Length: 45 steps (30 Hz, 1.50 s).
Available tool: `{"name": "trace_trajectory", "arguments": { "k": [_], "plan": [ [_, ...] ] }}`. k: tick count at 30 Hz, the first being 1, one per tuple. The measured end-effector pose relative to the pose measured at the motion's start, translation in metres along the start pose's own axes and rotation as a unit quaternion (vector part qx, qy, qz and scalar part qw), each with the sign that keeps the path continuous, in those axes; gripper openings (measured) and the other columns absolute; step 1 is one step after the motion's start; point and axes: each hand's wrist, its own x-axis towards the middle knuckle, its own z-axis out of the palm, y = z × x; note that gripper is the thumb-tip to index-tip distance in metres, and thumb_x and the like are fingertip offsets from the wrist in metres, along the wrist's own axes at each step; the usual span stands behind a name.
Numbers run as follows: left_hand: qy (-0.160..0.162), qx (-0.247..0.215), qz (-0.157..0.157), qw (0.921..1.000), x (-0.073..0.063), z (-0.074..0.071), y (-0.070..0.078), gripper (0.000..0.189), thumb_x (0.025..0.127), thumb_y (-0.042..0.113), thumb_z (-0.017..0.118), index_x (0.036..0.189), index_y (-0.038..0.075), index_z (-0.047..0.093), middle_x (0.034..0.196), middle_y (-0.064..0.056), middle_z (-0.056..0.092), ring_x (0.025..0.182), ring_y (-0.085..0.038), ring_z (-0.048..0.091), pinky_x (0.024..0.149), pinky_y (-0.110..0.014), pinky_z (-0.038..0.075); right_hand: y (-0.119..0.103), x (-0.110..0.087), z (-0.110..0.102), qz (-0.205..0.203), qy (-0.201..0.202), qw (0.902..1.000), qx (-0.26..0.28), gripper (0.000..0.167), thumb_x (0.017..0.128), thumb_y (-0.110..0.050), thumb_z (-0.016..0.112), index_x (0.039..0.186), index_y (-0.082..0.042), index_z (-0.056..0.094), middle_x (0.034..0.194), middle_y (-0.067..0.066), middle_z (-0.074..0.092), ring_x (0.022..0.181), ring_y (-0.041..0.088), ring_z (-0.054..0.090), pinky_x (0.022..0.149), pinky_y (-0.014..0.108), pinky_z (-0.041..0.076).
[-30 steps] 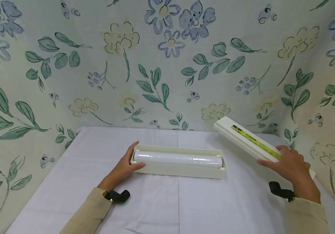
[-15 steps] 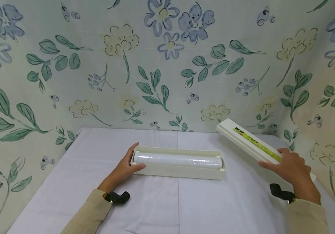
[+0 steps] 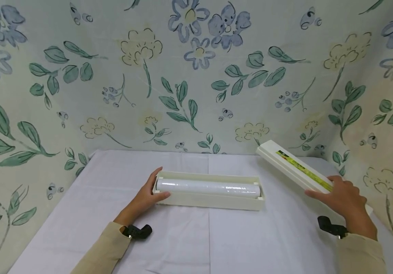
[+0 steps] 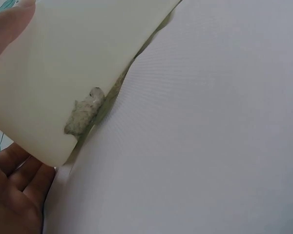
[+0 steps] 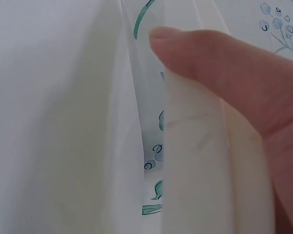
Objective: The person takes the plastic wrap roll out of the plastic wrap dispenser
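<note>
A long cream box [image 3: 210, 201] lies on the white-covered table, its top uncovered. Inside rests a roll of shiny plastic wrap [image 3: 208, 187]. My left hand [image 3: 145, 198] grips the box's left end, thumb over the front wall and fingers behind. The left wrist view shows the box's wall [image 4: 63, 63] close up, with a rough grey patch [image 4: 85, 112] near its lower edge. My right hand [image 3: 342, 198] holds the long white lid [image 3: 268, 150], tilted up over the table's right side. A yellow-green label strip [image 3: 302, 167] runs along the lid. In the right wrist view the thumb [image 5: 195, 53] lies across the lid's side [image 5: 200, 161].
The white tablecloth [image 3: 169, 243] has a centre crease and light wrinkles. Floral fabric [image 3: 182, 95] hangs behind the table and along both sides. A black strap-on camera sits on each wrist, the left one [image 3: 138, 231] and the right one [image 3: 331, 226].
The lid in my right hand has shifted slightly to the right and a little lower in the head view. My left hand and the box hold their place.
</note>
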Motion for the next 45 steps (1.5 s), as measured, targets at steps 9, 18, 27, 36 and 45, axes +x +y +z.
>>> {"name": "trace_trajectory", "arguments": {
  "k": [9, 18, 27, 36, 45],
  "plan": [
    [0.001, 0.003, -0.005, 1.0000, -0.001, 0.000, -0.001, 0.096, 0.082, 0.037, 0.076, 0.153, 0.035, 0.012, 0.148, -0.009, 0.037, 0.125, -0.030, 0.047, 0.100, -0.051, 0.041, 0.006, 0.004, 0.005, 0.003, -0.007, 1.0000, -0.003, 0.122, 0.063, -0.079, 0.067, 0.135, 0.012, 0.031, 0.102, 0.036, 0.047, 0.081, 0.047, 0.044, 0.058, 0.060, 0.036],
    [0.004, 0.003, 0.000, 1.0000, -0.002, 0.001, -0.004, 0.095, 0.082, 0.038, 0.076, 0.153, 0.035, 0.013, 0.148, -0.009, 0.037, 0.125, -0.030, 0.046, 0.100, -0.052, 0.041, 0.009, 0.004, 0.009, 0.009, -0.017, 0.9998, -0.002, 0.121, 0.063, -0.077, 0.069, 0.134, 0.013, 0.029, 0.100, 0.036, 0.045, 0.084, 0.049, 0.041, 0.061, 0.064, 0.034],
    [0.002, -0.006, 0.002, 1.0000, -0.003, 0.001, -0.002, 0.095, 0.082, 0.035, 0.076, 0.153, 0.034, 0.013, 0.147, -0.010, 0.038, 0.123, -0.032, 0.048, 0.097, -0.051, 0.043, 0.014, 0.006, 0.012, 0.018, -0.037, 0.9991, 0.006, 0.123, 0.064, -0.078, 0.068, 0.135, 0.013, 0.027, 0.105, 0.038, 0.042, 0.090, 0.052, 0.039, 0.066, 0.068, 0.033],
    [0.001, 0.002, -0.006, 1.0000, -0.002, 0.001, -0.001, 0.096, 0.082, 0.036, 0.076, 0.153, 0.034, 0.013, 0.147, -0.010, 0.038, 0.124, -0.031, 0.047, 0.098, -0.051, 0.043, 0.022, 0.008, 0.014, 0.025, -0.051, 0.9984, 0.006, 0.122, 0.065, -0.078, 0.066, 0.136, 0.012, 0.027, 0.107, 0.038, 0.044, 0.091, 0.050, 0.042, 0.064, 0.063, 0.034],
    [0.003, 0.010, -0.005, 0.9999, -0.001, 0.001, 0.001, 0.093, 0.082, 0.037, 0.076, 0.152, 0.033, 0.015, 0.145, -0.010, 0.040, 0.123, -0.031, 0.048, 0.098, -0.051, 0.043, 0.022, 0.010, 0.015, 0.037, -0.065, 0.9972, 0.004, 0.123, 0.065, -0.079, 0.066, 0.136, 0.014, 0.026, 0.108, 0.039, 0.043, 0.092, 0.052, 0.041, 0.068, 0.066, 0.034]
  ]
}}
